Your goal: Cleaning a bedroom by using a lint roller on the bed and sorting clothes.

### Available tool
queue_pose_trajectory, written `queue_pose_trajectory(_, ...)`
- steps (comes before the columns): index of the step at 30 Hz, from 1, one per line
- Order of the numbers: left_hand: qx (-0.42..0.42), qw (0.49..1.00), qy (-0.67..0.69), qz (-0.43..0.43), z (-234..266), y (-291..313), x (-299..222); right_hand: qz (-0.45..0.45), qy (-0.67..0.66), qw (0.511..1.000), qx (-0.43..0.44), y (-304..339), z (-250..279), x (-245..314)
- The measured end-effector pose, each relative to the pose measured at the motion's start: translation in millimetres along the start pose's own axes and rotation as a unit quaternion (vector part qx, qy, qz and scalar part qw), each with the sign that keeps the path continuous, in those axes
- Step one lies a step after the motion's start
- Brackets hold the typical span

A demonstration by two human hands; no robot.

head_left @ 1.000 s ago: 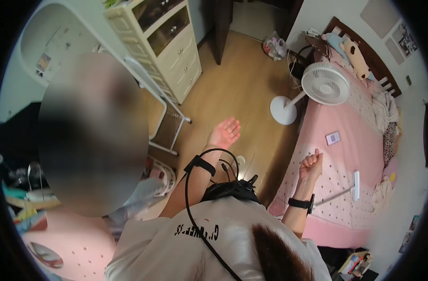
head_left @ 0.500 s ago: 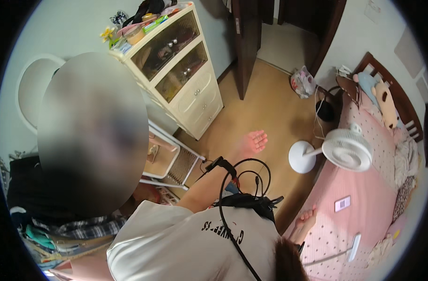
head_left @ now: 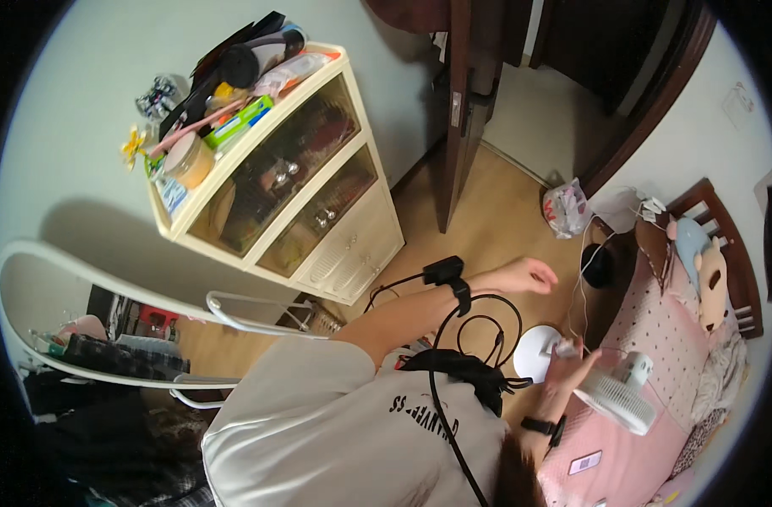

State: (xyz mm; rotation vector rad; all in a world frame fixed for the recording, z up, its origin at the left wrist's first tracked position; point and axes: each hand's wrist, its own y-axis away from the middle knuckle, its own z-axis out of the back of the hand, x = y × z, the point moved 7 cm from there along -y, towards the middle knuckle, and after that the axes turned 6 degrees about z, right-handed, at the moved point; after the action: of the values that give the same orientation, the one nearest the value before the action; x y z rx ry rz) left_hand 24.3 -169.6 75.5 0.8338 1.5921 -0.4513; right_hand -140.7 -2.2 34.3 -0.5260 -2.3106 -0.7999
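My left hand (head_left: 528, 276) is held out over the wood floor, its fingers loosely bent with nothing between them. A black band with a small black box (head_left: 444, 270) sits on that wrist. My right hand (head_left: 563, 372) is in front of the stem of a white fan (head_left: 618, 401), with thumb and fingers apart. I cannot tell whether it touches the stem. The fan's round base (head_left: 534, 357) stands on the floor beside the bed. Another black band (head_left: 542, 427) circles my right wrist. A black cable (head_left: 437, 389) runs down my white shirt and loops near my waist.
A cream cabinet (head_left: 343, 245) with cluttered top stands ahead left, beside an open dark door (head_left: 469, 118). A white-framed mirror (head_left: 10, 296) stands at left. A plastic bag (head_left: 565, 209) sits by the doorway. The pink bed (head_left: 631, 338) at right holds plush toys and a phone (head_left: 584, 463).
My view has shifted, bringing the cabinet and mirror frame closer. My right hand has moved from over the bed to the fan's stem. My left hand has moved right.
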Motion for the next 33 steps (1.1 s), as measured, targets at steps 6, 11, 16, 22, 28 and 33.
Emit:
queue_pose_trajectory(6, 0.115, 0.973, -0.193, -0.061, -13, -73, -31, -0.072, -0.030, 0.987, 0.138, -96, -141, -31)
queue_pose_trajectory(11, 0.018, 0.926, -0.335, -0.175, 26, -159, -36, -0.109, -0.054, 0.971, 0.204, -182, -172, -30)
queue_pose_trajectory(16, -0.048, 0.936, -0.299, -0.177, 64, -253, -1, -0.122, 0.010, 0.979, 0.162, -246, -198, -16)
queue_pose_trajectory(22, -0.097, 0.966, -0.235, -0.047, 92, -322, -5, -0.149, 0.069, 0.979, 0.122, -315, -190, -9)
queue_pose_trajectory(28, -0.206, 0.961, -0.172, 0.067, 182, -437, 78, -0.090, 0.238, 0.966, -0.041, -353, -122, 43)
queue_pose_trajectory(33, -0.211, 0.924, -0.139, 0.287, 197, -519, 103, -0.028, 0.178, 0.945, -0.271, -331, -46, 66)
